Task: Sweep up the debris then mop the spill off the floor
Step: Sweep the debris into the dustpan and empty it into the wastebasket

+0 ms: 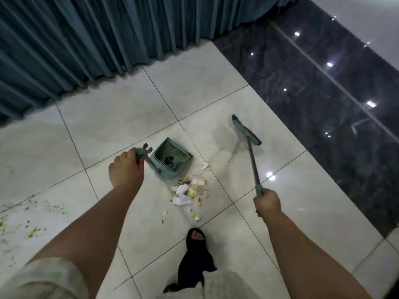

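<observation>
My left hand [126,169] grips the handle of a teal dustpan [172,157] that stands on the pale tiled floor, its mouth facing the debris. A pile of torn white paper and yellow bits [187,190] lies just in front of the pan, with scattered scraps trailing toward my foot. My right hand [267,201] holds the grey pole of a teal broom [246,131], whose head is raised to the right of the pile, apart from it. A speckled yellowish spill [28,221] stains the floor at the lower left.
Teal curtains [86,39] hang along the far edge of the floor. A strip of glossy black tile [323,93] runs along the right. My foot in a black open-toed slipper [195,251] stands just behind the debris.
</observation>
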Tool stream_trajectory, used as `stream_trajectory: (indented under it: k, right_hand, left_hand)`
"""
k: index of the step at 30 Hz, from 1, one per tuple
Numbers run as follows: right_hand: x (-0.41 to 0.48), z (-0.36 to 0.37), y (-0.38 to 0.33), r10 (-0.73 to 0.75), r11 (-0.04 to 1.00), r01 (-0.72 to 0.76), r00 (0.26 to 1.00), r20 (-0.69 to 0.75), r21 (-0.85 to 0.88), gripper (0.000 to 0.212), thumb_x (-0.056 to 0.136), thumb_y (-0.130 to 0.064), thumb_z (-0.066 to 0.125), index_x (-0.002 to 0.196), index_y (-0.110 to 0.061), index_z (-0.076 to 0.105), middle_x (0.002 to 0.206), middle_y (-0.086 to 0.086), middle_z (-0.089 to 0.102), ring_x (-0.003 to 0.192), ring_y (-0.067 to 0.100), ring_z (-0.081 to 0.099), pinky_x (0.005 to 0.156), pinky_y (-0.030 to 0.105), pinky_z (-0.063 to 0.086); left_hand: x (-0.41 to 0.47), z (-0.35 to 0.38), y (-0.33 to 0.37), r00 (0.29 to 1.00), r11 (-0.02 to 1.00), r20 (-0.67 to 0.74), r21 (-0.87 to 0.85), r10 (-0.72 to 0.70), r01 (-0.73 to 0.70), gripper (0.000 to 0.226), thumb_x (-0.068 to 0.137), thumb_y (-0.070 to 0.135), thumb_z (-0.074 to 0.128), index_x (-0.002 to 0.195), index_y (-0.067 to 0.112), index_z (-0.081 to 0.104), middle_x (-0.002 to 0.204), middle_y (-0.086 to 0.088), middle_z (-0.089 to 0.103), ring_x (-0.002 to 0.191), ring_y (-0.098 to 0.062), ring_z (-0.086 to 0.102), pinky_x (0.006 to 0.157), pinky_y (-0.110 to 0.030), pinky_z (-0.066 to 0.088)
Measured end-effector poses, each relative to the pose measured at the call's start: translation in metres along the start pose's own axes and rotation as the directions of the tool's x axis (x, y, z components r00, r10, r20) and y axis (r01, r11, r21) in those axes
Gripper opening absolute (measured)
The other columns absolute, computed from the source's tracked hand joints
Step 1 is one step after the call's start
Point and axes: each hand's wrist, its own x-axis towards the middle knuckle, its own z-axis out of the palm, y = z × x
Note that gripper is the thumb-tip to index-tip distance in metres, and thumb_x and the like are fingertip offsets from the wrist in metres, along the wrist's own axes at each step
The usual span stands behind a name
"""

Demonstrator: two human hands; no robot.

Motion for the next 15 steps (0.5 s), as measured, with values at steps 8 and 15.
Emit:
stream_trajectory:
  k: [8, 15]
  right_hand:
    - [0.103, 0.010, -0.040, 0.113, 0.992, -0.116, 0.993, 0.043, 0.058, 0.024, 0.096, -0.012, 0.050, 0.108, 0.005, 0.060, 0.067, 0.013, 0.051, 0.047, 0.023, 0.050, 0.044, 0.023, 0.043]
    - [0.061, 0.046, -0.008, 0.166, 0.980, -0.149, 0.978, 0.128, -0.135, 0.022, 0.096, -0.014, 0.047, 0.111, -0.001, 0.058, 0.069, 0.014, 0.055, 0.047, 0.025, 0.052, 0.043, 0.025, 0.043]
  left_hand:
    - [0.082, 0.008, 0.036, 0.998, 0.990, -0.013, 0.128, 0.055, -0.053, 0.032, 0.095, 0.034, 0.048, 0.115, 0.009, 0.057, 0.103, -0.014, 0.064, 0.095, -0.038, 0.056, 0.074, -0.042, 0.042]
    - [0.092, 0.008, 0.040, 0.998, 0.992, -0.007, 0.106, 0.066, -0.065, 0.032, 0.095, 0.035, 0.047, 0.113, 0.010, 0.057, 0.103, -0.011, 0.064, 0.095, -0.036, 0.056, 0.075, -0.042, 0.041]
